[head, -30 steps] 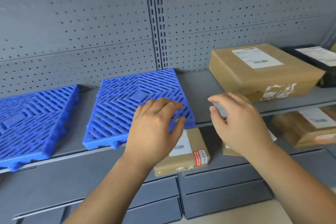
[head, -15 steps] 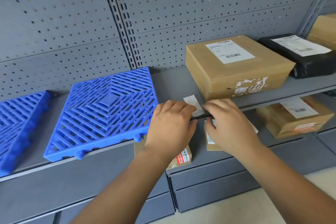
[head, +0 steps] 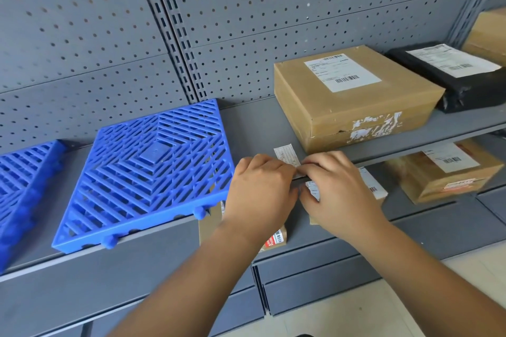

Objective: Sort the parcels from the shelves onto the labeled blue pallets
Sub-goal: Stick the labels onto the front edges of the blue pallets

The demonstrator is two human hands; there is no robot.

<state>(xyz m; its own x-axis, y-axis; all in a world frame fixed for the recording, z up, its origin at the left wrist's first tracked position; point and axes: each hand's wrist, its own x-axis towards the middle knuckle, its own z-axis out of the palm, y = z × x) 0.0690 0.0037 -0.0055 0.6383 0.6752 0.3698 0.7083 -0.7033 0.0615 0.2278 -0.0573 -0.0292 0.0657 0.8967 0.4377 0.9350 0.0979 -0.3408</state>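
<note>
A white paper label lies on the grey shelf, at its front edge, between a blue slatted pallet and a brown cardboard parcel. My left hand and my right hand meet at the label's near end, fingers curled down and pinching it against the shelf edge. The lower part of the label is hidden by my fingers. A second blue pallet sits at the far left of the same shelf. Nothing rests on either pallet.
A black wrapped parcel and another brown box lie further right. On the lower shelf are a taped brown parcel, a small parcel under my left wrist and one behind my right hand. Perforated grey panels back the shelves.
My view has shifted right. Both hands moved from the pallet's front corner to the shelf edge, and the label from my right hand now lies on the shelf under my fingertips.
</note>
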